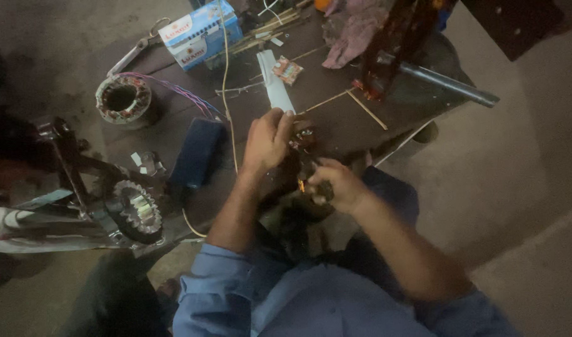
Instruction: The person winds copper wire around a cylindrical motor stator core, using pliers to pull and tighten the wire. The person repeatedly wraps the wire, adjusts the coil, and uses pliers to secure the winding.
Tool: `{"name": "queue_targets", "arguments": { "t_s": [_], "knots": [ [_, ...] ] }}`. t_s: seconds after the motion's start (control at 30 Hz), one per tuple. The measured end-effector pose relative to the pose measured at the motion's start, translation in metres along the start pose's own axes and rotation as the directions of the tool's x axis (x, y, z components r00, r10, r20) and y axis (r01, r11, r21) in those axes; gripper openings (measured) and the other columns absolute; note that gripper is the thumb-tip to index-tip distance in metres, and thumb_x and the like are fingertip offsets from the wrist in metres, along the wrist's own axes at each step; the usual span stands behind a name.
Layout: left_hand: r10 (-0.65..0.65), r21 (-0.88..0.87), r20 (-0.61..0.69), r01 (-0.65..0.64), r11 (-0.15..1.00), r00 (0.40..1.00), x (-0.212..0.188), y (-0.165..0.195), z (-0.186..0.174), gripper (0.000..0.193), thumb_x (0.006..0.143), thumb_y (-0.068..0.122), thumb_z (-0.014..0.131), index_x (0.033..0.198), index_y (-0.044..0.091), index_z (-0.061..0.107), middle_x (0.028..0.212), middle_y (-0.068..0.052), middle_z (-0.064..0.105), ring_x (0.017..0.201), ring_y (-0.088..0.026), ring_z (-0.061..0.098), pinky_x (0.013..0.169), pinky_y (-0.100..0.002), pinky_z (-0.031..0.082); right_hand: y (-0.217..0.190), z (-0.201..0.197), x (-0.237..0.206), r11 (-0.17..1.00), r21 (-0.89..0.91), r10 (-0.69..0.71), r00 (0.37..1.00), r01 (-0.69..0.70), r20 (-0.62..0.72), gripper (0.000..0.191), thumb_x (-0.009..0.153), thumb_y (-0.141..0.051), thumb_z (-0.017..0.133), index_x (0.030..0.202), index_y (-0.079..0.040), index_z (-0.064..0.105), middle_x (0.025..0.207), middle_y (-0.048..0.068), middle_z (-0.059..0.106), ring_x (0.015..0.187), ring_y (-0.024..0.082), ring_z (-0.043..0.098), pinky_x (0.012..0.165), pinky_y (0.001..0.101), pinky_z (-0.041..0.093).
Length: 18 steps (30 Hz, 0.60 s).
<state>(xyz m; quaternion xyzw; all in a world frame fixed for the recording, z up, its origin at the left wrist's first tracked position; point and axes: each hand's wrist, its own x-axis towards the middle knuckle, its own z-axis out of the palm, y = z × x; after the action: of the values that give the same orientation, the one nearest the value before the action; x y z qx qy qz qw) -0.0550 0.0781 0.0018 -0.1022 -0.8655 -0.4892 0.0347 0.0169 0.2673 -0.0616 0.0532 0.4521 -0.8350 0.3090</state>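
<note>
Both hands met over a small dark motor part point(306, 163), held at the counter point(336, 125) edge above the lap. Left hand point(268, 140) pinched its top with fingers closed, seemingly steadying it; right hand point(336, 185) gripped it from below. A wound stator point(123, 100) sat well apart.

Both forearms are extending forward, blue sleeves pushed up. Left hand point(268, 141) is curling closed, fingers gripping. Right hand point(337, 185) is closing beside it, fingers pinching together.
</note>
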Motion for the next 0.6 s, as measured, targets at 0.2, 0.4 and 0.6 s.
{"name": "queue_targets", "arguments": {
  "t_s": [0.2,0.4,0.6],
  "knots": [
    [-0.031,-0.069,-0.089,0.025,0.997,0.996,-0.01,0.004,0.007,0.045,0.105,0.035,0.049,0.09,-0.004,0.066,0.076,-0.025,0.068,0.07,-0.039,0.071,0.067,-0.047,0.053,-0.009,0.018,0.015,0.999,0.018,-0.045,0.995,0.047,-0.094,0.02,0.083,-0.007,0.055,0.103,-0.001,0.059,0.088,0.009,0.06,0.071,0.018,0.059,0.055,0.0297,0.05],
    [-0.008,-0.033,-0.065,0.006,0.999,0.998,-0.011,0.008,0.003,0.042,0.104,0.035,0.049,0.094,-0.002,0.066,0.084,-0.028,0.068,0.084,-0.047,0.069,0.072,-0.051,0.052,-0.013,0.015,-0.028,0.946,-0.298,-0.128,0.992,0.126,0.016,0.033,0.087,-0.009,0.048,0.116,0.003,0.061,0.11,0.013,0.067,0.102,0.021,0.07,0.081,0.0419,0.061],
    [0.078,0.073,0.015,-0.079,0.994,0.997,-0.016,0.022,0.012,0.039,0.102,0.035,0.05,0.098,0.0,0.067,0.086,-0.028,0.069,0.088,-0.049,0.068,0.078,-0.054,0.052,0.001,0.004,-0.052,0.991,-0.131,-0.015,1.0,0.014,-0.005,0.034,0.093,-0.011,0.049,0.12,0.004,0.062,0.11,0.016,0.067,0.094,0.027,0.066,0.083,0.0506,0.06]
  ]
}}
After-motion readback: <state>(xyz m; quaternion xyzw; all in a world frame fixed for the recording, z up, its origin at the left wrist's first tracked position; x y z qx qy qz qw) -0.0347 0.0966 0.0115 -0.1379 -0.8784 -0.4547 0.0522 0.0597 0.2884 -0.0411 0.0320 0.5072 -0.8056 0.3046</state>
